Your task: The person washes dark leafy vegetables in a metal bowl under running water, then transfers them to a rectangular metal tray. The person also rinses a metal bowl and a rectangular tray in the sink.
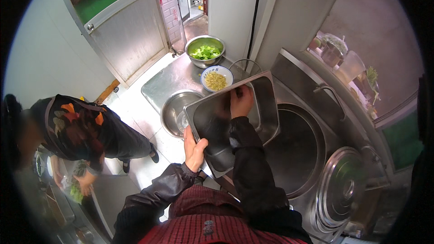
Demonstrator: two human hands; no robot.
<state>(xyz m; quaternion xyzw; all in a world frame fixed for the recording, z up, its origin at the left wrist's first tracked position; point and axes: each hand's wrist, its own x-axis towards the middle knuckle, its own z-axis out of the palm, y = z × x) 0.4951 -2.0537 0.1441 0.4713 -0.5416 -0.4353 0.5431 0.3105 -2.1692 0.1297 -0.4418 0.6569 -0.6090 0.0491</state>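
A deep rectangular stainless steel pan (213,122) is tilted in front of me, its inside facing me. My left hand (195,150) grips its near left rim, thumb over the edge. Inside the pan is my right hand (242,101), its fingers curled near the far wall; whether they hold anything is hidden. Just beyond the pan's far rim stands a blue-rimmed white bowl (216,78) of chopped yellowish food. Behind that, a steel bowl (205,51) holds cut green leaves. A round steel basin (169,112) lies partly under the pan's left side.
A large round wok (295,152) is set into the steel counter at right, with a tap (330,96) over it. Stacked round metal lids (342,189) lean nearby. At left a co-worker (84,132) bends over a counter, hands on leafy greens (77,189). A door (125,23) stands behind.
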